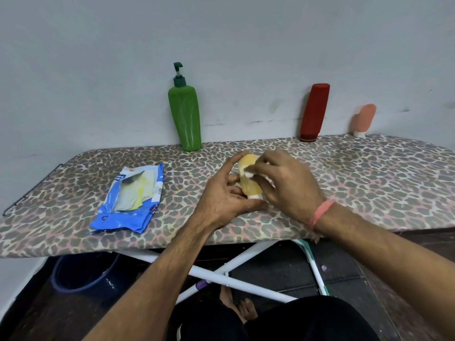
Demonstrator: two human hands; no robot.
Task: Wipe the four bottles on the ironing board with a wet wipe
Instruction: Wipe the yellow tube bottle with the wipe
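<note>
Leopard-print ironing board [344,173] against grey wall. Left hand [221,195] gripping yellow bottle [248,175], right hand [288,185] pinching wet wipe [248,171]. Risk: slick bottle slipping; red bottle [314,112], one o'clock, toppling if jolted.

The ironing board [344,173] wears a leopard print of grey spots on tan. On it, a green pump bottle [185,114], a dark red bottle [314,112], a peach tube [365,118], a yellow bottle [248,185], a blue wipes pack [128,200].
</note>
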